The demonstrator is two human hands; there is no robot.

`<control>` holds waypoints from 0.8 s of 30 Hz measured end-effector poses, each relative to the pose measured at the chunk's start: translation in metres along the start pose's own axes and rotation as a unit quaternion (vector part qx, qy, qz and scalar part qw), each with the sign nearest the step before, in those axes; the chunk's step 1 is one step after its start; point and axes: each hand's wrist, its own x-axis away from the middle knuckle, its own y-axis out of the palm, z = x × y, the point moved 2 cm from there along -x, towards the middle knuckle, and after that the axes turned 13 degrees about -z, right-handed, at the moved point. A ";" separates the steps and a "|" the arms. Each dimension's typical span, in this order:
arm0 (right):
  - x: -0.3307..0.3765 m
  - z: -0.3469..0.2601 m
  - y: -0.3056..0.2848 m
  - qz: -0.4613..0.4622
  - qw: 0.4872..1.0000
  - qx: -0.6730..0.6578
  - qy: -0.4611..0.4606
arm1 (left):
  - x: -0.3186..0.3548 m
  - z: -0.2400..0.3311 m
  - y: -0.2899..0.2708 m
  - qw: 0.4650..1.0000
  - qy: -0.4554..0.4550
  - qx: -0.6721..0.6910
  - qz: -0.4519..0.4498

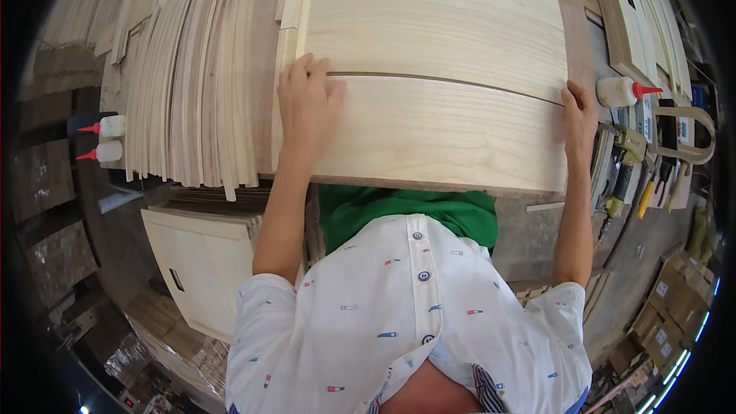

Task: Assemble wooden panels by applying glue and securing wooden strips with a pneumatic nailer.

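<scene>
Two pale wooden boards lie flat in front of me, a near board and a far board with a rectangular cutout at its far side. A narrow dark gap runs between them, widening toward the left. My left hand rests at the left end of this gap, fingers spread over the boards' edge and a side strip; its thumb is blurred. At the opposite end, my right hand is closed around the near board's right edge, fingertips by the gap. Some of its fingers are hidden.
Many thin wooden strips lie in a row at left, beside two small glue bottles. Another glue bottle with a red tip lies right, near a yellow-green power tool and hand tools. Framed panels stand below the table.
</scene>
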 end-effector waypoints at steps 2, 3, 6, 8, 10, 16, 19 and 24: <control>0.011 0.004 -0.002 -0.012 1.000 -0.004 -0.008 | 0.024 0.008 -0.003 0.999 0.047 0.011 0.003; 0.019 0.008 -0.006 0.002 1.000 0.004 -0.002 | 0.038 0.019 -0.004 0.992 0.108 0.033 -0.058; 0.041 0.036 -0.016 0.036 0.999 0.027 -0.008 | 0.076 0.033 -0.002 0.968 0.178 0.057 -0.167; 0.055 0.040 -0.017 0.058 0.997 0.042 -0.018 | 0.089 0.028 0.005 0.956 0.192 0.049 -0.216; 0.065 0.037 -0.015 0.040 0.997 0.044 0.042 | 0.088 0.023 0.012 0.960 0.197 0.046 -0.195; 0.064 0.015 -0.003 0.023 1.000 -0.011 0.013 | 0.083 0.020 0.016 0.966 0.211 0.041 -0.142; 0.062 0.008 -0.001 0.022 0.999 0.019 0.034 | 0.082 0.020 0.015 0.968 0.208 0.042 -0.137; 0.063 -0.001 0.007 0.018 0.998 0.051 0.041 | 0.083 0.016 0.013 0.970 0.196 0.033 -0.138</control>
